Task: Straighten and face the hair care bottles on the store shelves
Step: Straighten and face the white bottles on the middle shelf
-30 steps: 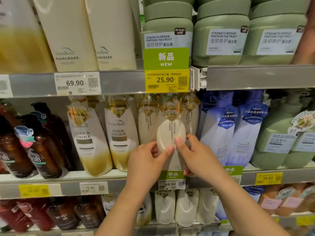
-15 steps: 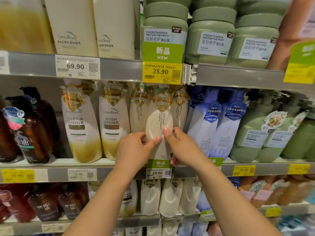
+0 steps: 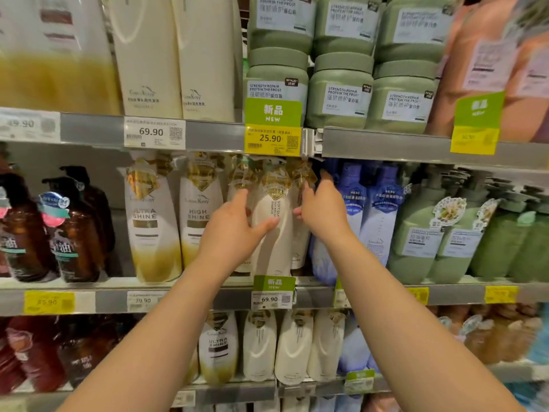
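Facing is under way on the white shampoo bottle point(image 3: 274, 230) just above the 69.90 tag point(image 3: 271, 298), left hand point(image 3: 230, 230) and right hand point(image 3: 322, 212) clasping its sides; next, probably a slight twist to square its label outward.

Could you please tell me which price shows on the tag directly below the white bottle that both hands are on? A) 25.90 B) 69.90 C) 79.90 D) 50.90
B: the tag under the white bottle, which the left hand and right hand flank, reads 69.90.
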Demonstrator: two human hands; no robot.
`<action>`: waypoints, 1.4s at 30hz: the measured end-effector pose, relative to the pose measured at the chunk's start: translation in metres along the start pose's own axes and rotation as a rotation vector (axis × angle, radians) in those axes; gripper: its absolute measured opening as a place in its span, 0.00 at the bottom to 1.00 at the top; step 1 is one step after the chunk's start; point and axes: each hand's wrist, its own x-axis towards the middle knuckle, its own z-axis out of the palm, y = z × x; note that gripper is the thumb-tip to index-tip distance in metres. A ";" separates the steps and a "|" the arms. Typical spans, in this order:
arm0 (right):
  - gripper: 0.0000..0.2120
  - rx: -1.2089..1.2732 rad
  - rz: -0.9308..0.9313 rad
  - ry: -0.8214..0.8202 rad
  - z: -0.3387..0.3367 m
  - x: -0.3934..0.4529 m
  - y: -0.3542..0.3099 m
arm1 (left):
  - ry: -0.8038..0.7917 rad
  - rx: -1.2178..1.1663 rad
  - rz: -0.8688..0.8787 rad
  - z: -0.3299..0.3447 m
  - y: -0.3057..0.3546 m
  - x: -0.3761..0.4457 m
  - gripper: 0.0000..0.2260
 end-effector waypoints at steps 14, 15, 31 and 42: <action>0.16 -0.070 0.178 -0.239 -0.002 0.023 -0.048 | -0.121 0.157 -0.055 -0.017 0.024 0.036 0.34; 0.14 -0.100 0.170 -0.222 -0.002 0.023 -0.049 | -0.126 0.141 -0.062 -0.018 0.024 0.036 0.30; 0.14 -0.086 0.037 -0.264 -0.033 -0.017 -0.044 | -0.079 0.021 -0.086 -0.034 0.008 0.023 0.26; 0.24 -0.070 -0.231 -0.047 -0.030 -0.062 -0.008 | -0.030 0.026 -0.035 -0.043 0.014 0.000 0.24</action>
